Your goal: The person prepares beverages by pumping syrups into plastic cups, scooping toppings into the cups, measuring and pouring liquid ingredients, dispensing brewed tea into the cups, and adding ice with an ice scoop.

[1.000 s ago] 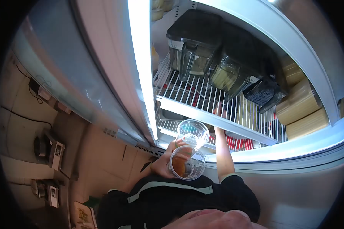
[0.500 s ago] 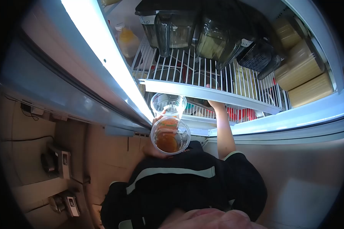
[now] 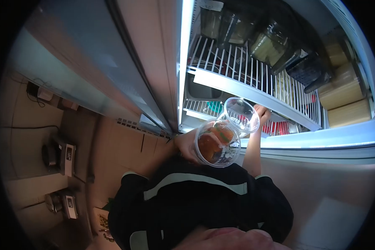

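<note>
My left hand (image 3: pixel 186 146) is closed around the side of a clear plastic cup (image 3: pixel 218 143) with orange-brown contents and a bit of green at the bottom. Against its far rim leans a second clear plastic cup (image 3: pixel 241 116) with white lettering, which looks empty; the fingers between the cups are mostly hidden. Just below the front edge of the upper wire shelf (image 3: pixel 233 87), my right hand (image 3: pixel 261 112) has its fingers curled. The tilted cup partly covers that hand, and what it grips, if anything, is hidden.
Dark-lidded clear containers (image 3: pixel 271 43) stand on the upper shelf, with beige cylindrical tubs (image 3: pixel 341 89) at the right. Below are a dark container (image 3: pixel 202 88), a teal item (image 3: pixel 214 106) and red items (image 3: pixel 277 127). The fridge door (image 3: pixel 154 62) stands at left.
The view has turned left, so the shelves sit farther right. The cups have shifted right relative to the shelf, nearer my right hand. That hand has drawn back from the shelf edge.
</note>
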The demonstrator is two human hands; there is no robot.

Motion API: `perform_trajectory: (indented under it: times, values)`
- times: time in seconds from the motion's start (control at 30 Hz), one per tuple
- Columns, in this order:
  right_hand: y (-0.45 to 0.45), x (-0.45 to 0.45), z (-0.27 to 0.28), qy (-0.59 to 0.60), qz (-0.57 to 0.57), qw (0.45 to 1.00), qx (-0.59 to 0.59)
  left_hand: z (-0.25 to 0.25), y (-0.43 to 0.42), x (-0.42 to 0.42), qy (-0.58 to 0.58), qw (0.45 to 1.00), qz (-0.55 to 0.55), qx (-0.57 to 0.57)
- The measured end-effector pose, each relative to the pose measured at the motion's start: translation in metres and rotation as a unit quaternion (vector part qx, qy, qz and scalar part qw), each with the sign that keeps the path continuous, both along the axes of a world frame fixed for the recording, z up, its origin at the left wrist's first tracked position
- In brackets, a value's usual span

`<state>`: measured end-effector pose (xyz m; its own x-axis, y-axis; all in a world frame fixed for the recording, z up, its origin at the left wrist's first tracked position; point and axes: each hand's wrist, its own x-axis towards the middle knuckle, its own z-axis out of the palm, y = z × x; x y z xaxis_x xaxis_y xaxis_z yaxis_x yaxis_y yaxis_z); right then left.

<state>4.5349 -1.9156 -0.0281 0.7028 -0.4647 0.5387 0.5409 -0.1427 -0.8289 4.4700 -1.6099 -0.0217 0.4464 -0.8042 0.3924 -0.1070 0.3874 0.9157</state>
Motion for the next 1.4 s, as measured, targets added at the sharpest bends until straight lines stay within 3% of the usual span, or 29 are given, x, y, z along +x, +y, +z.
perform_trajectory:
  times: [0.1,0.2,0.23,0.27,0.3,0.4,0.53,0.63,0.7,0.73,0.8,0.83,0.97,1.07,1.23,1.4]
  values:
    - [0.003,-0.013,0.005,0.082,-0.014,0.995,-0.059,0.003,0.009,0.002,0.025,0.999,-0.038,-0.002]
    - [0.019,-0.021,0.013,0.053,-0.090,0.995,-0.003,0.009,0.013,0.006,0.045,0.997,-0.067,-0.001]
    - [0.014,-0.017,-0.003,0.078,-0.085,0.993,0.011,0.009,0.013,0.004,0.051,0.996,-0.076,0.003]
    - [0.024,-0.032,0.033,0.212,-0.075,0.974,-0.034,0.010,0.013,0.005,0.057,0.995,-0.082,0.005]
    - [0.023,-0.033,0.033,0.219,-0.031,0.973,-0.065,0.009,0.011,0.006,0.064,0.994,-0.089,0.006]
    - [0.033,-0.032,0.026,0.128,-0.019,0.985,-0.116,0.013,0.010,0.008,0.070,0.992,-0.101,0.010]
    - [0.014,-0.029,-0.009,0.252,-0.023,0.965,-0.073,0.015,0.004,0.011,0.075,0.991,-0.113,0.009]
    - [0.011,-0.031,-0.021,0.054,-0.040,0.998,-0.002,0.014,0.000,0.011,0.074,0.990,-0.116,0.011]
    - [0.022,-0.039,0.002,0.084,-0.114,0.985,-0.103,0.013,0.000,0.008,0.072,0.991,-0.110,0.011]
    - [0.019,-0.042,0.013,0.125,-0.093,0.977,-0.145,0.012,0.003,0.006,0.071,0.992,-0.103,0.011]
    - [0.029,-0.040,0.017,0.184,-0.146,0.971,-0.036,0.009,0.007,0.003,0.070,0.993,-0.091,0.011]
    - [0.032,-0.032,0.017,0.097,-0.143,0.985,0.019,0.008,0.009,0.004,0.068,0.994,-0.086,0.012]
    - [0.017,-0.016,-0.001,0.006,-0.086,0.992,0.093,0.004,0.019,0.001,0.072,0.995,-0.068,0.012]
    - [0.009,-0.009,-0.006,0.055,-0.042,0.996,0.053,0.001,0.025,-0.004,0.073,0.996,-0.056,0.012]
    - [0.020,0.002,0.001,0.015,-0.064,0.977,0.201,-0.004,0.034,-0.017,0.086,0.996,-0.034,0.008]
    - [0.016,0.000,0.005,0.035,-0.079,0.970,0.228,-0.004,0.041,-0.030,0.107,0.994,-0.025,0.013]
